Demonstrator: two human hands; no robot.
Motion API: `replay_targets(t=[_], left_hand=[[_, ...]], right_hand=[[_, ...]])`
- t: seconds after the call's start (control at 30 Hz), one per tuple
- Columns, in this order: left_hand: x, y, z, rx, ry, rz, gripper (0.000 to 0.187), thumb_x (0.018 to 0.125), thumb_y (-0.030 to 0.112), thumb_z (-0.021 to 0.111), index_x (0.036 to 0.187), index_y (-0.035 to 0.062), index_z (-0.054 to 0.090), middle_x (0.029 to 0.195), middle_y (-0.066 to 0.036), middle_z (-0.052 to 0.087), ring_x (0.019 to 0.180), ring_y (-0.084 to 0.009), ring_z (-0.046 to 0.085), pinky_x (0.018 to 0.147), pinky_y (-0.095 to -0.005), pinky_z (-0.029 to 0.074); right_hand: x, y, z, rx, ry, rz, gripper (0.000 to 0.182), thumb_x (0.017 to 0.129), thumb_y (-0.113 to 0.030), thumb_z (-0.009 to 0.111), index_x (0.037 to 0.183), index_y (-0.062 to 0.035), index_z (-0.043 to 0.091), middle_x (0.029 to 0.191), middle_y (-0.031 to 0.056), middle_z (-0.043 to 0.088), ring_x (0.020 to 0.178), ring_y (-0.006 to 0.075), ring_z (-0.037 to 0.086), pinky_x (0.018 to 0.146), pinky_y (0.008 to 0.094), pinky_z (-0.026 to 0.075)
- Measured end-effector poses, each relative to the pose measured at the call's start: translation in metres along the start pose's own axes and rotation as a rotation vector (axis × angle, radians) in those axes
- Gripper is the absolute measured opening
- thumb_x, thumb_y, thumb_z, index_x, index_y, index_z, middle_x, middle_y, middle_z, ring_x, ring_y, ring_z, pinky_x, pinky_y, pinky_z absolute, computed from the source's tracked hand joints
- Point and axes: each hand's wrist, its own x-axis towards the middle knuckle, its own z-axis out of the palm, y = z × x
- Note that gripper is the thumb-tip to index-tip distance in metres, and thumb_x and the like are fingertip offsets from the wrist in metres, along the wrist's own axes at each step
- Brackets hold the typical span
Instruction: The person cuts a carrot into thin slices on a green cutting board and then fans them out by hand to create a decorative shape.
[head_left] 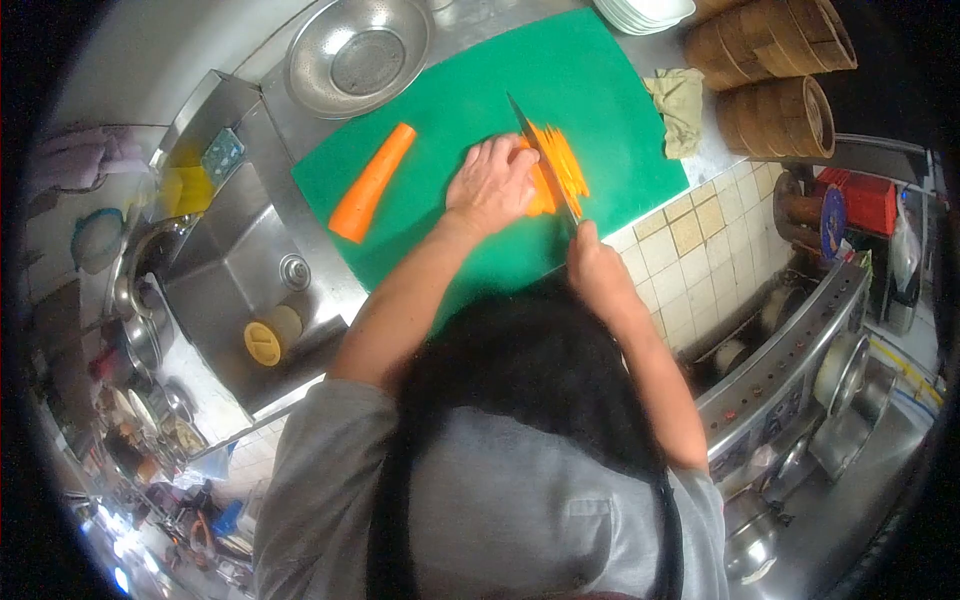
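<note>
On the green cutting board, my left hand presses on sliced carrot, its fingers bent beside the blade. My right hand is wrapped round the handle of a knife, whose blade points up and to the left in the view. Thin orange carrot strips lie against the blade's right side. A whole peeled carrot rests on the board to the left of my left hand, touching neither hand.
A metal colander stands behind the board, and a sink holding a yellow-lidded container is at left. White plates, a cloth and bamboo steamers are at right. A stove sits lower right.
</note>
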Motion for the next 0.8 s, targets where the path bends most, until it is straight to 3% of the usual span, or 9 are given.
replay_targets(t=[0.2,0.3,0.4,0.6,0.8], left_hand=[[-0.001,-0.002,0.003,-0.015,0.013,0.000,0.032,0.092,0.018,0.064,0.123,0.0096,0.061,0.124,-0.017,0.058,0.119,-0.0366,0.058,0.103,-0.0513,0.047],[0.000,-0.003,0.004,-0.018,0.016,0.009,0.033,0.092,0.017,0.064,0.123,0.0096,0.059,0.124,-0.018,0.057,0.119,-0.0369,0.058,0.103,-0.0513,0.046],[0.001,-0.004,0.005,-0.023,0.000,0.006,0.034,0.092,0.017,0.064,0.124,0.0092,0.058,0.124,-0.018,0.057,0.120,-0.0373,0.057,0.103,-0.0518,0.046],[0.001,-0.003,0.004,-0.044,-0.003,-0.011,0.031,0.093,0.017,0.064,0.122,0.0070,0.057,0.124,-0.018,0.057,0.121,-0.0375,0.057,0.105,-0.0523,0.045],[-0.002,-0.006,0.000,-0.116,0.035,-0.019,0.028,0.094,0.018,0.063,0.119,0.0069,0.058,0.123,-0.018,0.058,0.120,-0.0373,0.057,0.104,-0.0517,0.045]], right_hand=[[-0.018,0.004,0.004,0.008,-0.048,0.037,0.014,0.101,-0.007,0.050,0.108,0.0020,0.042,0.078,0.0355,0.068,0.078,0.0553,0.070,0.070,0.0649,0.055],[-0.020,0.007,0.004,0.067,-0.075,0.066,0.018,0.103,-0.009,0.052,0.112,0.0042,0.043,0.078,0.0382,0.065,0.079,0.0595,0.065,0.070,0.0668,0.050],[-0.005,0.009,0.015,-0.005,-0.090,0.049,0.018,0.100,-0.007,0.052,0.111,0.0034,0.042,0.082,0.0366,0.069,0.082,0.0560,0.070,0.073,0.0640,0.056],[0.028,0.015,0.026,0.096,-0.037,0.002,0.018,0.100,-0.006,0.053,0.108,0.0076,0.045,0.079,0.0399,0.065,0.078,0.0584,0.066,0.069,0.0646,0.052],[0.020,0.008,0.024,0.088,0.015,0.005,0.018,0.102,-0.008,0.055,0.109,0.0049,0.045,0.078,0.0387,0.065,0.078,0.0581,0.066,0.068,0.0644,0.052]])
